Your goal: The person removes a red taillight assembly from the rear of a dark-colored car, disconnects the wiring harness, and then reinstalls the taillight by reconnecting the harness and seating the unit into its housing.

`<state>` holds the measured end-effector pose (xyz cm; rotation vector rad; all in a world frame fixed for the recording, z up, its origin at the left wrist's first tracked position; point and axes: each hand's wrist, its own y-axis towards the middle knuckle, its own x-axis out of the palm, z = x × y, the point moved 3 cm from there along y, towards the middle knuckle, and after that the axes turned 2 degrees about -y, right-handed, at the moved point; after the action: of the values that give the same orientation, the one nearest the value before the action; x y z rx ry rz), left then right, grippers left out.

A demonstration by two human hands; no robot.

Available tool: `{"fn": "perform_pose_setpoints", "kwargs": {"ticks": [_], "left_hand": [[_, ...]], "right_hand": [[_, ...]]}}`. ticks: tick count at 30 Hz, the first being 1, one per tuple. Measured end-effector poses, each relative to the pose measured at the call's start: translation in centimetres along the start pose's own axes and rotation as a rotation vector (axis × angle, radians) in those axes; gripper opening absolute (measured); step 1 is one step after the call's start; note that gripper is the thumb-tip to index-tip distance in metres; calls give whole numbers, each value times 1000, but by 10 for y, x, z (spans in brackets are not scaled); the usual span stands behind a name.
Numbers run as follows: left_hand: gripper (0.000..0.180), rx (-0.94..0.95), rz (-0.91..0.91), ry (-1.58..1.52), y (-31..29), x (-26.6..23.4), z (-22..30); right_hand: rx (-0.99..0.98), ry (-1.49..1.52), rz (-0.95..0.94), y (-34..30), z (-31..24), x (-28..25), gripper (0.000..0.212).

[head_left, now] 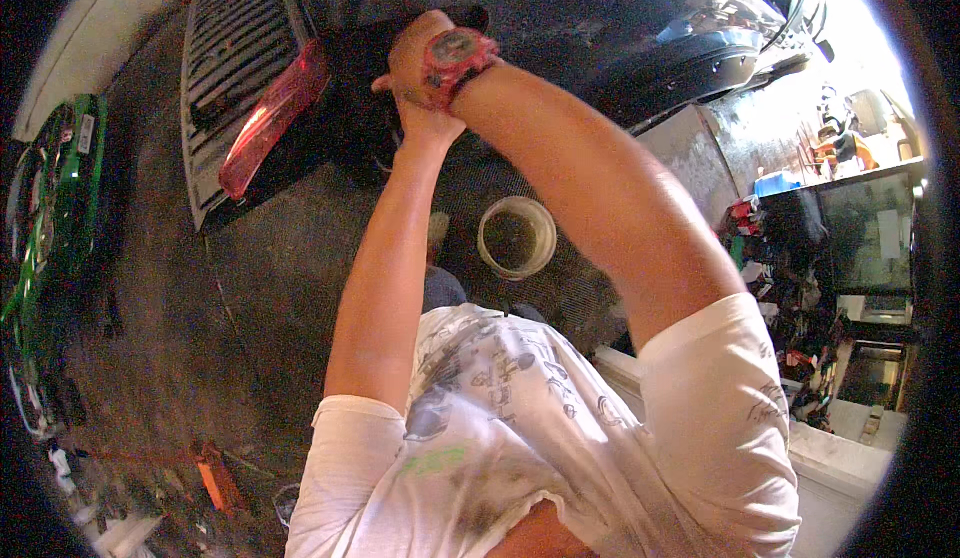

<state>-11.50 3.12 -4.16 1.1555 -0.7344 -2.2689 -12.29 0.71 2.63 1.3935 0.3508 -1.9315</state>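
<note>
Both my arms reach forward and meet at a dark, glossy vehicle body [580, 58]. My right hand [412, 46], with a red watch [458, 61] on its wrist, bends in from the right and overlaps my left hand [425, 116]. The fingers of both hands are mostly hidden behind the hands and in the dark area, so any held object cannot be made out. Just left of my hands, a long red tail light [275, 123] runs along a dark ribbed panel [240, 58].
Below my hands, a whitish round bucket [548, 248] stands on the dark floor [270, 278]. Green glossy panels [75, 178] are at the far left. An orange object [215, 478] lies at lower left. On the right, tools and cluttered items surround a shelf [860, 170].
</note>
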Motion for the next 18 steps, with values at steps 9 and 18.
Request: {"fn": "perform_pose_setpoints", "kwargs": {"ticks": [9, 18], "left_hand": [[100, -308, 87, 29, 11, 5, 49], [101, -385, -94, -37, 10, 3, 57]], "right_hand": [[252, -2028, -29, -10, -18, 90, 85], [299, -2659, -364, -18, -2, 97, 100]]}}
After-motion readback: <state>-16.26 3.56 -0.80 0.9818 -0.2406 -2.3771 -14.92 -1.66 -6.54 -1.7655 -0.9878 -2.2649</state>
